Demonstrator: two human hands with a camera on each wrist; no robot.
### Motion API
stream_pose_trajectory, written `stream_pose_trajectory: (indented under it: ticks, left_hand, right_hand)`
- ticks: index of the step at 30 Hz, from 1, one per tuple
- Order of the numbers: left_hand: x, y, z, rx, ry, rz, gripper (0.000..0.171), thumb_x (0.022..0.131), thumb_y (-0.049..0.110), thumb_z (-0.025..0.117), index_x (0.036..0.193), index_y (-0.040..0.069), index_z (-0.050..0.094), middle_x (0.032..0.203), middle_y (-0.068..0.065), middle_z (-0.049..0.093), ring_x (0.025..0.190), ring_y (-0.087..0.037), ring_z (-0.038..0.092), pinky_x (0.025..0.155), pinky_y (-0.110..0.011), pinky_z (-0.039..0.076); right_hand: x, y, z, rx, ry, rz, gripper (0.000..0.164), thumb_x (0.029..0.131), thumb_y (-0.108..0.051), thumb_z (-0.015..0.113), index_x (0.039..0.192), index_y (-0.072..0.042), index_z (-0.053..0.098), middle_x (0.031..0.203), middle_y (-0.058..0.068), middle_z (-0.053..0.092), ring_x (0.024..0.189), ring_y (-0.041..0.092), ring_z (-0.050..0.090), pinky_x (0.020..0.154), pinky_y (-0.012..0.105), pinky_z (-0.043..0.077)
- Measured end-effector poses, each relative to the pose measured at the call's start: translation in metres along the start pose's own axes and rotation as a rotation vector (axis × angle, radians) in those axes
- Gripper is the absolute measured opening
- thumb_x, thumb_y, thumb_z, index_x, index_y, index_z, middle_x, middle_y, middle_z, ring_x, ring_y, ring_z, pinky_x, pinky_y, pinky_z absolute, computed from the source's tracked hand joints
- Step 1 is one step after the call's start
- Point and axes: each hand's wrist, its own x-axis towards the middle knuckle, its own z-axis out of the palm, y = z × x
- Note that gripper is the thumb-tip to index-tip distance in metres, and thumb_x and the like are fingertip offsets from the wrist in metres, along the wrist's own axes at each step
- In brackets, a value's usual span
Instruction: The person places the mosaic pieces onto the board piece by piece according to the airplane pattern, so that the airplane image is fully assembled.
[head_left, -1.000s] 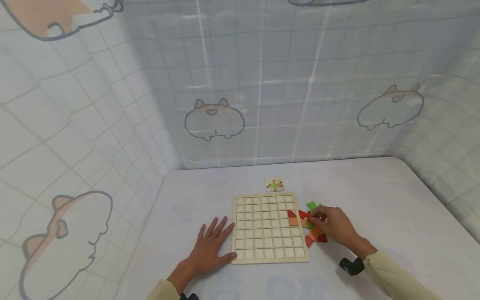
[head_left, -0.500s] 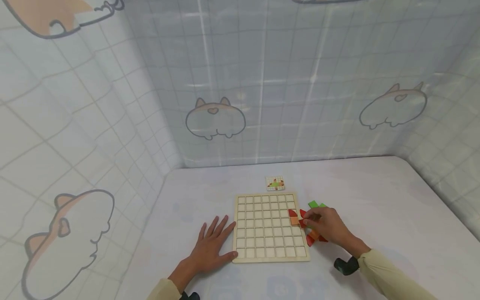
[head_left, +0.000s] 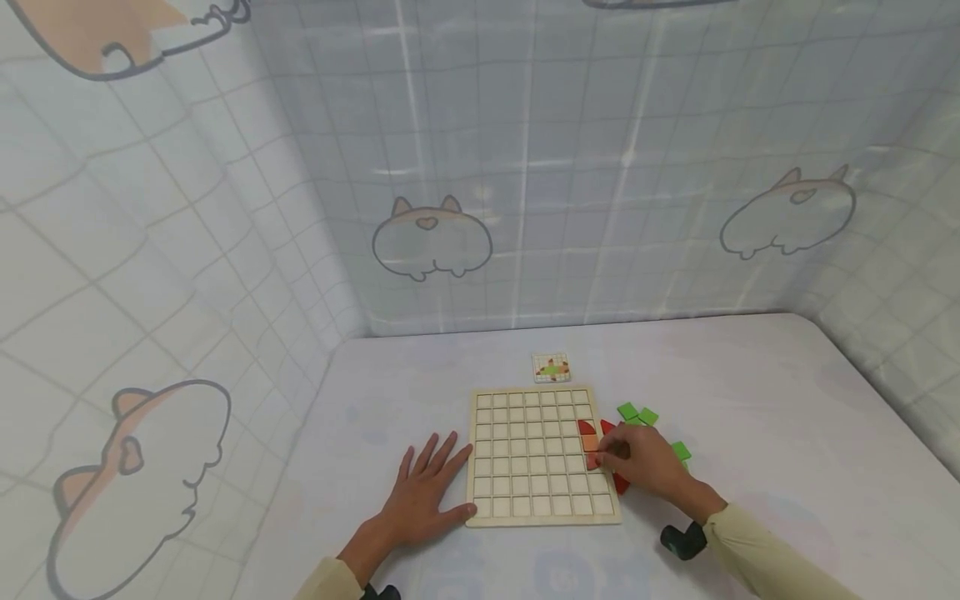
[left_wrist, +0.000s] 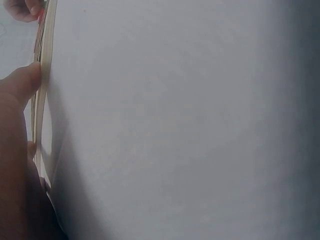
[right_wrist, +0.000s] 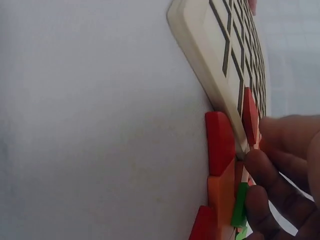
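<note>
A wooden grid board (head_left: 543,523) lies on the white table. My left hand (head_left: 420,500) rests flat beside its left edge, fingers spread, with the index fingertip and thumb at the rim. At the right side of the board, my right hand (head_left: 647,460) pinches a red tile (right_wrist: 249,117) with thumb and fingertips, right over a cell of the rightmost column. Just above that cell sit an orange square tile (head_left: 590,443) and a red quarter-round tile (head_left: 586,427). The right wrist view shows the tile tilted at the board's edge, partly covered by the fingers.
Loose green tiles (head_left: 647,416) lie right of the board, near and partly under my right hand. Red tiles (right_wrist: 220,142) and an orange tile (right_wrist: 223,192) lie along the board's right edge. A small pattern card (head_left: 551,367) lies beyond the board. Curtained walls (head_left: 562,250) surround the table.
My right hand has come left from the loose pile to the board's right column, carrying a red tile. More green tiles show behind it. The left hand has stayed put.
</note>
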Motion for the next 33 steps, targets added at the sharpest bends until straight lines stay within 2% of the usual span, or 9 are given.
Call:
stream_pose_trajectory:
  ticks: [7, 11, 17, 21, 27, 33]
  left_hand:
    - [0.0014, 0.0005, -0.0007, 0.010, -0.015, -0.008, 0.084, 0.089, 0.075, 0.040, 0.158, 0.029, 0.024, 0.164, -0.002, 0.012, 0.149, -0.032, 0.006, 0.111, -0.064, 0.005]
    - [0.0025, -0.0004, 0.0002, 0.010, -0.012, -0.006, 0.085, 0.089, 0.076, 0.040, 0.158, 0.029, 0.024, 0.164, -0.002, 0.012, 0.149, -0.032, 0.006, 0.111, -0.064, 0.005]
    - [0.0024, -0.0001, 0.0003, 0.006, -0.005, -0.005, 0.085, 0.089, 0.076, 0.040, 0.157, 0.029, 0.025, 0.164, -0.002, 0.013, 0.149, -0.032, 0.007, 0.111, -0.065, 0.006]
    - [0.0019, -0.0001, 0.0010, 0.009, -0.004, -0.008, 0.084, 0.089, 0.076, 0.040, 0.157, 0.029, 0.026, 0.164, -0.002, 0.014, 0.149, -0.032, 0.007, 0.111, -0.065, 0.006]
    - [0.0014, 0.0004, 0.0022, 0.016, -0.011, -0.013, 0.085, 0.089, 0.077, 0.039, 0.157, 0.030, 0.025, 0.164, -0.002, 0.014, 0.149, -0.032, 0.007, 0.111, -0.065, 0.006]
    - [0.0018, -0.0006, 0.0037, 0.025, 0.001, -0.007, 0.085, 0.088, 0.077, 0.038, 0.157, 0.030, 0.025, 0.164, -0.002, 0.015, 0.149, -0.032, 0.008, 0.110, -0.065, 0.008]
  right_hand:
    - [0.0016, 0.0004, -0.0009, -0.075, -0.042, -0.084, 0.015, 0.079, -0.024, 0.084, 0.091, -0.020, 0.076, 0.079, -0.018, 0.061, 0.073, 0.010, 0.050, 0.062, 0.023, 0.046]
    - [0.0028, 0.0001, 0.0000, -0.163, -0.036, -0.125, 0.013, 0.079, -0.023, 0.084, 0.090, -0.020, 0.076, 0.075, -0.020, 0.057, 0.071, 0.009, 0.048, 0.060, 0.024, 0.042]
    - [0.0029, 0.0005, 0.0013, -0.250, -0.019, -0.174, 0.015, 0.078, -0.024, 0.084, 0.090, -0.021, 0.076, 0.072, -0.022, 0.053, 0.073, 0.006, 0.047, 0.063, 0.024, 0.043]
    - [0.0028, 0.0018, 0.0025, -0.254, -0.008, -0.194, 0.013, 0.078, -0.023, 0.084, 0.088, -0.021, 0.076, 0.072, -0.022, 0.053, 0.073, 0.006, 0.047, 0.063, 0.024, 0.044]
    - [0.0000, 0.0041, 0.0037, -0.231, -0.017, -0.177, 0.012, 0.080, -0.023, 0.083, 0.088, -0.022, 0.075, 0.074, -0.021, 0.052, 0.073, 0.006, 0.047, 0.063, 0.023, 0.044]
    - [-0.0042, 0.0062, -0.0016, -0.211, -0.013, -0.185, 0.013, 0.080, -0.017, 0.082, 0.092, -0.019, 0.076, 0.080, -0.020, 0.058, 0.074, 0.006, 0.049, 0.064, 0.023, 0.045]
